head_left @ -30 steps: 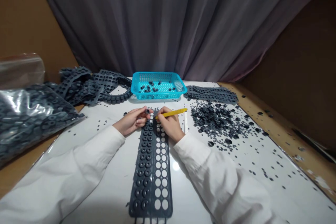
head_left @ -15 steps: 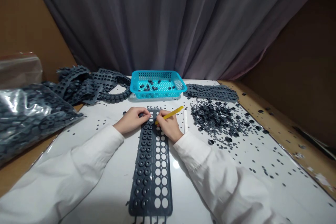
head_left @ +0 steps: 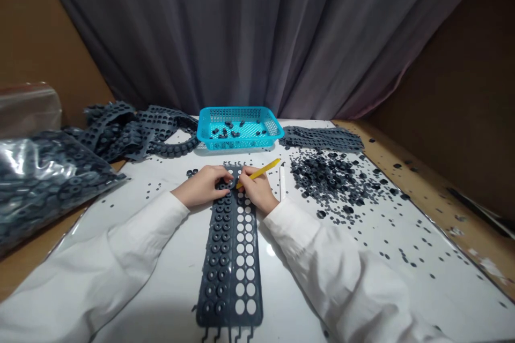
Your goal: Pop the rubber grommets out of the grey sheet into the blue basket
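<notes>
My left hand [head_left: 201, 186] rests its fingertips on the top end of a dark grey perforated rubber strip [head_left: 230, 278], seemingly pinching a small ring there. My right hand [head_left: 257, 191] grips a yellow stick-like tool [head_left: 259, 173], its tip at the same end of the strip. Dark rubber rings [head_left: 217, 241] fill the strip's left-hand holes. Its right-hand holes [head_left: 244, 262] show the white board through them. My fingers hide the strip's top rows.
A turquoise perforated basket [head_left: 239, 128] holding loose rings stands at the back. A heap of rings [head_left: 332, 179] lies on the right, beside a white stick [head_left: 282, 182]. Tangled strips [head_left: 137, 131] and a plastic bag of rings [head_left: 44, 187] lie at left.
My left fingertips have come down from holding a ring above the strip onto its top end. The yellow tool now tilts more steeply, and the whole view has shifted slightly.
</notes>
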Available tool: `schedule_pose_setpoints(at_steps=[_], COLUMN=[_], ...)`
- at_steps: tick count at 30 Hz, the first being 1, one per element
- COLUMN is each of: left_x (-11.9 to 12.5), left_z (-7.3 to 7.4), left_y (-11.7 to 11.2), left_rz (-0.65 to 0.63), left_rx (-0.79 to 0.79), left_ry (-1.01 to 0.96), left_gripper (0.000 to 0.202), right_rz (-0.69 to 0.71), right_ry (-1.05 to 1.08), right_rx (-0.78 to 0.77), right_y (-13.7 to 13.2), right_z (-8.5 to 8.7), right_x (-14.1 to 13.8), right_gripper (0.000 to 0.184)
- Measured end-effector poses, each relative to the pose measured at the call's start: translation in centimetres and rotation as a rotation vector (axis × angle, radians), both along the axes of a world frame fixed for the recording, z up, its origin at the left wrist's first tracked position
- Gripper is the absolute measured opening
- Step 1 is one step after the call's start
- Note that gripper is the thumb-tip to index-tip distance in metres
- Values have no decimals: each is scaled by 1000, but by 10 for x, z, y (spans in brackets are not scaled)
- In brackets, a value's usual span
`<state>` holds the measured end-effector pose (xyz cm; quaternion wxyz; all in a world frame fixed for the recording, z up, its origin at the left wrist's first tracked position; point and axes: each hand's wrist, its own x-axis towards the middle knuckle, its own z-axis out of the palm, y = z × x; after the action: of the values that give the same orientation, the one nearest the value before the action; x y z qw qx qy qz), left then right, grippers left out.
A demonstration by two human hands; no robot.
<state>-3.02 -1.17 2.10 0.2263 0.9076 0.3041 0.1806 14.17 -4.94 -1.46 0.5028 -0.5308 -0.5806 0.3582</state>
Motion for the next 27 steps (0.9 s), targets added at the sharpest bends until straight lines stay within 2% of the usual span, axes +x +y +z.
schedule_pose_setpoints(at_steps=[9,15,22,27], left_x=[5,6,3,2], left_z=[-3,-10,-19,-19], left_y=[-7,-14,-11,-11], left_rz=[-107,-37,-12,118], left_rx=[95,141,78,19], left_ry=[165,197,54,-106], left_gripper=[19,21,18,15], right_rz=[-1,15,45,50], right_ry=[-4,-65,-101,-113], right_rx=[-10,37,56,74], right_y=[-1,-2,-3,-1], right_z=[1,4,3,2], right_x=[-1,-1,0,1], right_gripper=[20,22,23,24])
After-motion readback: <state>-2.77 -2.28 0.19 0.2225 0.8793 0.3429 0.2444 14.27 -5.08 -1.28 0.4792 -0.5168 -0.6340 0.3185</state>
